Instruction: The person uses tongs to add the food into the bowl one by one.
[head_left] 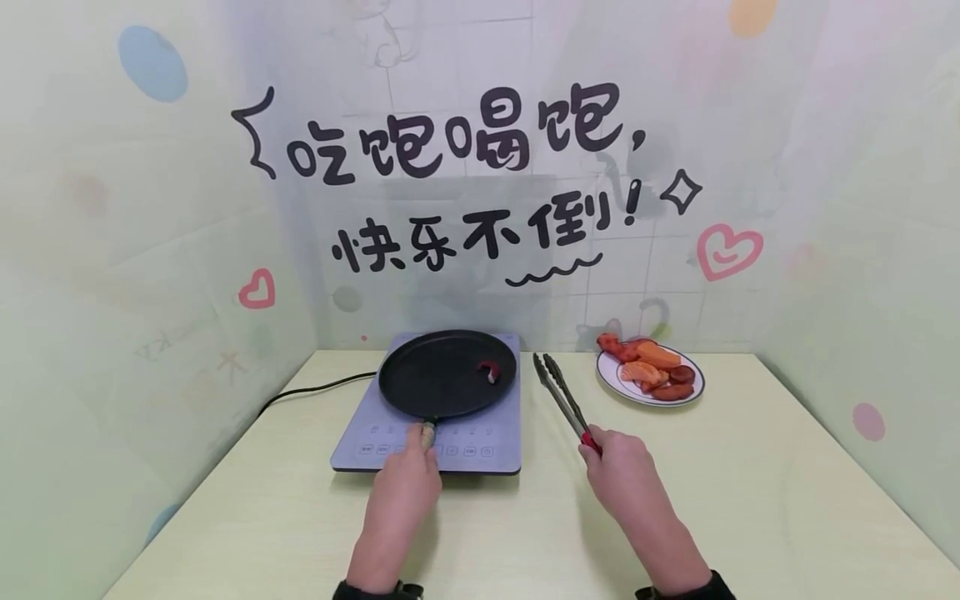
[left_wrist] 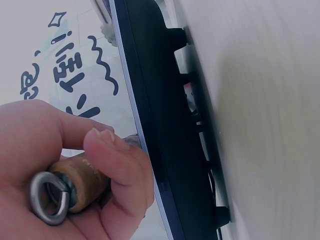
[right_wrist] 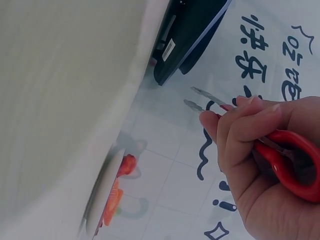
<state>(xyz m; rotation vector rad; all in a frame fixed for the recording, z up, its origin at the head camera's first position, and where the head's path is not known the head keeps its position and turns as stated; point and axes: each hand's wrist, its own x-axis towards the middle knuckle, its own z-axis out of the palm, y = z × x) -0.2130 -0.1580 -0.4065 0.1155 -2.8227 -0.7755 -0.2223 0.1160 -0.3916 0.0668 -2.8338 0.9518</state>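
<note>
A black flat frying pan (head_left: 442, 375) sits on an induction cooker (head_left: 352, 446), with a small dark red and white piece of food (head_left: 490, 371) at the right of its surface. My left hand (head_left: 405, 475) grips the pan's wooden handle (left_wrist: 82, 182), whose end bears a metal ring (left_wrist: 49, 198). In my right hand (head_left: 626, 475) I hold metal tongs (head_left: 562, 396) with a red grip (right_wrist: 292, 165). Their arms point away from me, tips slightly apart with nothing between them, to the right of the cooker.
At the back right stands a white plate (head_left: 611, 383) holding several pieces of food, orange and reddish brown. A black cable (head_left: 315, 389) runs from the cooker to the table's left edge. Printed walls (head_left: 480, 308) enclose the back and both sides of the pale table (head_left: 750, 500).
</note>
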